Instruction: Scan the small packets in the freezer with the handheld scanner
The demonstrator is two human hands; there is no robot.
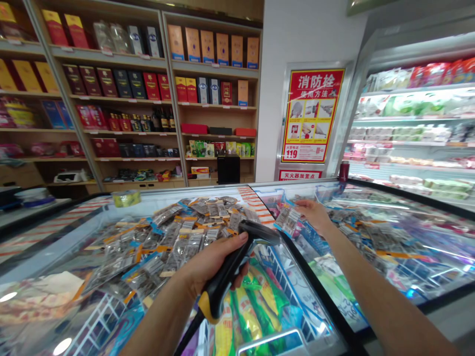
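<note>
My left hand (211,264) is closed round the grip of a black and yellow barcode scanner (237,262), its head pointing right above the chest freezer. My right hand (313,212) reaches forward and holds a small clear packet with a blue edge (288,217) by its corner, just right of the freezer's black middle bar. Piles of similar silver packets with orange and blue edges (178,237) lie on the glass lid to the left.
Chest freezers (322,301) with glass lids fill the front; green and yellow ice lollies (248,316) show under the glass. Wooden shelves of boxed goods (148,89) stand behind. A red fire-hydrant poster (311,116) and an open chilled cabinet (411,123) are at the right.
</note>
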